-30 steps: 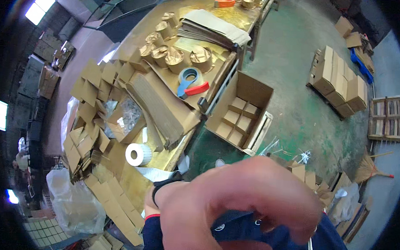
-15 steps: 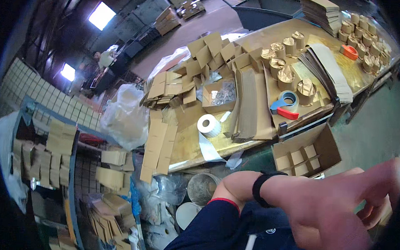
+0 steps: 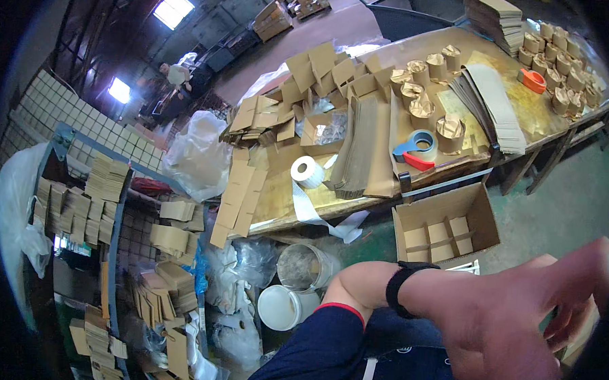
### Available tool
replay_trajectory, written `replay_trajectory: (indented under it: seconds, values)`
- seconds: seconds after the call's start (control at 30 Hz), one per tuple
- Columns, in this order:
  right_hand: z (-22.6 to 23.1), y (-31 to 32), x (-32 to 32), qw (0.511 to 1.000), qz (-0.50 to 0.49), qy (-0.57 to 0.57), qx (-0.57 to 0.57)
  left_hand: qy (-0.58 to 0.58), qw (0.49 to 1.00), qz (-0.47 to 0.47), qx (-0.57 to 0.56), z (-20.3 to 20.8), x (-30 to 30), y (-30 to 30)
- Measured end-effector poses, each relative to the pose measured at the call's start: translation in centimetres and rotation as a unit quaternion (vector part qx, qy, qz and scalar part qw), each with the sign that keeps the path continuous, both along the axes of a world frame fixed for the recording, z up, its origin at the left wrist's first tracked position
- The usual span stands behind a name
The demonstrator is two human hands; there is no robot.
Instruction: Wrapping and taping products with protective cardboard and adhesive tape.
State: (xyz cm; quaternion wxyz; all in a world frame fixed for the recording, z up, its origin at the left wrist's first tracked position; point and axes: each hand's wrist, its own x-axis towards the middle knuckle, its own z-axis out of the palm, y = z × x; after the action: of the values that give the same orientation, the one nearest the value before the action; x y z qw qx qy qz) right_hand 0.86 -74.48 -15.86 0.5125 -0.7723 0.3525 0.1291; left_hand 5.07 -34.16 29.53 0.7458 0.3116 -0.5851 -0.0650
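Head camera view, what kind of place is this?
Likely a cardboard packing workshop: a worktable heaped with flat cardboard pieces, a tape dispenser, and an open divided carton on the floor.

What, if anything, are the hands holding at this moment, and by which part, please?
Nothing that shows. One hand, with a black wristband, fills the lower right close to the camera, fingers loosely spread and empty. Which hand it is cannot be told, and the other is out of view.

hand (image 3: 516, 321) — blurred, fingertips cut off at right rim | other hand — unseen
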Motion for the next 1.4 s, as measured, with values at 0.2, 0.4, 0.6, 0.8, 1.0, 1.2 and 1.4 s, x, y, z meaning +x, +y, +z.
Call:
replay_trajectory:
  seconds: [0.2,0.4,0.6,0.8,1.0,1.2,1.4]
  values:
    - [0.1,8.1,-3.1,0.995,0.087,0.042,0.031,0.011,0.999,0.019,-0.028,0.1,-1.3,1.6]
    - [2.2,19.0,-5.4,0.967,0.224,0.079,0.091,0.008,0.998,0.016,-0.068,0.9,-2.5,2.3]
    - [1.4,21.7,-7.6,0.946,0.297,0.081,0.106,0.047,0.983,0.026,-0.173,0.3,-2.7,-0.1]
    - [2.9,19.5,-7.7,0.948,0.272,0.109,0.12,0.036,0.966,0.071,-0.246,0.6,-1.1,-5.8]
    - [3.0,12.0,-5.9,0.944,0.256,0.131,0.161,0.161,0.977,0.002,-0.142,-1.6,-0.1,-17.2]
    - [2.0,-0.1,-4.4,0.972,0.115,0.105,0.175,0.237,0.94,-0.108,0.219,-0.6,2.5,-28.2]
    - [3.2,-9.4,-4.5,0.983,-0.028,0.063,0.17,0.281,0.956,-0.061,-0.05,-1.9,2.4,-37.0]
